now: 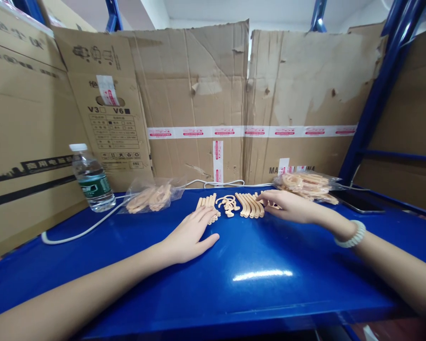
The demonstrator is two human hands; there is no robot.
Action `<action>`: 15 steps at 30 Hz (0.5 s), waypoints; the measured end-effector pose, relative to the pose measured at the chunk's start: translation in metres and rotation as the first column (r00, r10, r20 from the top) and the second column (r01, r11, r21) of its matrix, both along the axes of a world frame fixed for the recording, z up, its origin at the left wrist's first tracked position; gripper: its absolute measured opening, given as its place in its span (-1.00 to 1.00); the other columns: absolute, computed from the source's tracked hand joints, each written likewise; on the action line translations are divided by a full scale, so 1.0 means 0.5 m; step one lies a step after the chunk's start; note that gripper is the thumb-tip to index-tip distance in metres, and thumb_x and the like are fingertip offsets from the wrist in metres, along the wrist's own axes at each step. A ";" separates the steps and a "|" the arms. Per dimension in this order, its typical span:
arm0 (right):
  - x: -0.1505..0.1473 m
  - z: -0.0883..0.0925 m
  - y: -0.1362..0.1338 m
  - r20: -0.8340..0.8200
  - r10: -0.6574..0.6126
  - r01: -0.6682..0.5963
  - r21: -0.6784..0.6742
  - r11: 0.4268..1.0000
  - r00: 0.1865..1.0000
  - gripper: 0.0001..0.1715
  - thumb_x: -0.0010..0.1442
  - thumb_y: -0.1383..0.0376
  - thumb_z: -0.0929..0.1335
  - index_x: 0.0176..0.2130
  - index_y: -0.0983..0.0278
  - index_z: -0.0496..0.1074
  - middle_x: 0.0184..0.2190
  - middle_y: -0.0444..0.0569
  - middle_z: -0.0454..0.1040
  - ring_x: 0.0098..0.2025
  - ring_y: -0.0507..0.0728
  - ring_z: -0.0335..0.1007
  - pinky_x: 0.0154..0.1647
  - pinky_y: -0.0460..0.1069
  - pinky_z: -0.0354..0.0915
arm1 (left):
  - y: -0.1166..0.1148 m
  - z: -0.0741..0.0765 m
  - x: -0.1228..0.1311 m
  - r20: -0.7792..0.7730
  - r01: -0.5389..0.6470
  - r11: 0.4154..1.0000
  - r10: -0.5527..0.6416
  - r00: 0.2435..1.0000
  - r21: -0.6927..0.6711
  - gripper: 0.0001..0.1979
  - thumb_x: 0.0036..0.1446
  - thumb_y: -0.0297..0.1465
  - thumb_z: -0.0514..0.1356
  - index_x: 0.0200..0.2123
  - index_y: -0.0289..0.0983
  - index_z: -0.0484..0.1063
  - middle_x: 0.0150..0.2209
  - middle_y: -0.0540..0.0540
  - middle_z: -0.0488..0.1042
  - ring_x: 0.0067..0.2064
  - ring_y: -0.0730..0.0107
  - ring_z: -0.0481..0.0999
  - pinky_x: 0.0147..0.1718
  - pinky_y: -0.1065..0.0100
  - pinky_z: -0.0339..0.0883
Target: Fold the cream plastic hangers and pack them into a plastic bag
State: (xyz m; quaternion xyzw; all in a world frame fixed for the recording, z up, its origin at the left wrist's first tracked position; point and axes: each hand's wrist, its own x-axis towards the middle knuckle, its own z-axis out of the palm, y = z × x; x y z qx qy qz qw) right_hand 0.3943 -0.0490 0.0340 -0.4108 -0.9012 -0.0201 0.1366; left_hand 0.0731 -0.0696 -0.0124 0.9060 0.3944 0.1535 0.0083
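Observation:
My left hand (191,236) lies nearly flat, thumb spread, its fingertips over the lower part of a left row of curved tan pieces (206,201). My right hand (282,204) reaches in from the right, fingers apart, touching or just above the right end of another row of curved tan pieces (248,205). Between the two rows sits a small loose pile of curved tan pieces (229,204). More tan pieces are partly hidden behind my right fingers. Nothing shows gripped in either hand.
Clear bags of tan pieces lie at the left (151,198) and right (305,184) on the blue table (255,303). A water bottle (94,184) stands far left beside a white cable (81,234). A phone (358,202) lies at right. Cardboard (195,104) walls the back.

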 end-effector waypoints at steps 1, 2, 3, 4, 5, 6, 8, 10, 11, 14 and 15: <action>0.014 0.010 0.003 -0.005 -0.022 0.022 -0.003 1.000 1.000 -0.63 0.31 0.25 0.18 -0.01 0.35 0.39 -0.19 0.12 0.50 -0.21 0.21 0.45 -0.19 0.08 0.36 | -0.001 0.001 0.000 0.000 0.006 1.000 -0.006 1.000 0.000 -0.42 0.29 -0.14 0.04 0.28 -0.31 0.15 0.34 -0.27 0.14 0.38 0.00 0.04 0.30 -0.09 -0.02; 0.030 0.018 0.006 0.001 -0.042 0.042 -0.002 0.999 0.999 -0.60 0.31 0.23 0.18 0.01 0.36 0.39 -0.17 0.13 0.50 -0.19 0.22 0.46 -0.17 0.08 0.37 | -0.002 0.001 0.000 0.000 0.013 1.000 -0.013 1.000 -0.002 -0.43 0.30 -0.15 0.04 0.28 -0.30 0.15 0.34 -0.25 0.14 0.38 0.01 0.04 0.30 -0.09 -0.01; 0.046 0.024 0.011 0.015 -0.058 0.058 -0.002 0.998 0.998 -0.58 0.30 0.21 0.18 0.02 0.36 0.39 -0.14 0.14 0.50 -0.16 0.24 0.46 -0.14 0.10 0.37 | -0.003 0.002 0.000 0.002 0.021 1.000 -0.021 1.000 -0.003 -0.44 0.30 -0.16 0.04 0.27 -0.29 0.16 0.34 -0.25 0.15 0.37 0.01 0.05 0.30 -0.08 0.00; 0.063 0.028 0.015 0.038 -0.072 0.073 -0.007 0.997 0.997 -0.56 0.28 0.20 0.20 0.03 0.36 0.40 -0.10 0.15 0.50 -0.11 0.26 0.46 -0.10 0.11 0.37 | -0.003 0.002 0.000 0.005 0.028 1.000 -0.028 1.000 -0.003 -0.46 0.30 -0.16 0.04 0.27 -0.28 0.17 0.33 -0.24 0.16 0.37 0.01 0.06 0.30 -0.08 0.01; 0.078 0.030 0.019 0.065 -0.087 0.089 -0.020 0.996 0.994 -0.54 0.25 0.20 0.23 0.05 0.35 0.40 -0.05 0.16 0.48 -0.06 0.28 0.44 -0.05 0.14 0.37 | -0.004 0.002 0.000 0.008 0.034 0.999 -0.034 0.999 -0.003 -0.47 0.30 -0.17 0.04 0.26 -0.27 0.18 0.33 -0.24 0.17 0.36 0.02 0.08 0.29 -0.08 0.02; 0.091 0.029 0.023 0.095 -0.103 0.108 -0.042 0.993 0.990 -0.50 0.20 0.20 0.27 0.08 0.34 0.39 0.00 0.16 0.47 0.00 0.31 0.42 0.00 0.16 0.35 | -0.004 0.002 0.000 0.012 0.040 0.999 -0.040 0.999 0.001 -0.48 0.31 -0.18 0.04 0.26 -0.26 0.19 0.32 -0.24 0.18 0.36 0.02 0.10 0.29 -0.07 0.03; 0.107 0.024 0.025 0.145 -0.145 0.160 -0.099 0.982 0.979 -0.36 0.11 0.20 0.34 0.17 0.30 0.34 0.12 0.15 0.40 0.11 0.37 0.35 0.10 0.21 0.30 | -0.005 0.002 0.000 0.012 0.054 0.998 -0.054 0.998 0.014 -0.49 0.31 -0.19 0.04 0.25 -0.25 0.20 0.31 -0.23 0.20 0.35 0.04 0.12 0.29 -0.06 0.03; 0.107 0.017 0.023 0.184 -0.172 0.201 -0.148 0.968 0.968 -0.22 0.06 0.20 0.38 0.26 0.23 0.26 0.24 0.12 0.29 0.24 0.41 0.21 0.22 0.26 0.19 | -0.006 0.003 0.000 0.003 0.064 0.998 -0.064 0.998 0.024 -0.50 0.32 -0.19 0.03 0.25 -0.26 0.21 0.31 -0.23 0.20 0.35 0.05 0.12 0.30 -0.06 0.03; 0.103 0.014 0.020 0.201 -0.167 0.203 -0.175 0.963 0.965 -0.17 0.07 0.20 0.38 0.30 0.20 0.21 0.29 0.09 0.21 0.29 0.42 0.11 0.27 0.27 0.12 | -0.006 0.003 0.000 0.000 0.067 0.997 -0.067 0.998 0.025 -0.51 0.32 -0.20 0.02 0.25 -0.26 0.21 0.31 -0.23 0.20 0.34 0.06 0.12 0.30 -0.06 0.02; 0.085 0.008 0.016 0.230 -0.090 0.154 -0.277 0.948 0.969 -0.16 0.13 0.22 0.35 0.35 0.14 0.11 0.37 -0.02 0.04 0.38 0.34 -0.11 0.36 0.23 -0.04 | -0.005 0.004 0.000 -0.001 0.071 0.997 -0.071 0.997 0.017 -0.52 0.32 -0.21 0.02 0.24 -0.25 0.22 0.30 -0.23 0.21 0.34 0.05 0.13 0.29 -0.06 0.04; 0.081 0.006 0.017 0.232 -0.067 0.137 -0.302 0.943 0.970 -0.17 0.14 0.25 0.34 0.35 0.14 0.10 0.38 -0.05 0.03 0.39 0.32 -0.14 0.38 0.22 -0.06 | -0.005 0.004 0.000 0.001 0.072 0.997 -0.072 0.997 0.015 -0.53 0.32 -0.21 0.02 0.23 -0.24 0.23 0.30 -0.23 0.21 0.34 0.05 0.14 0.29 -0.06 0.05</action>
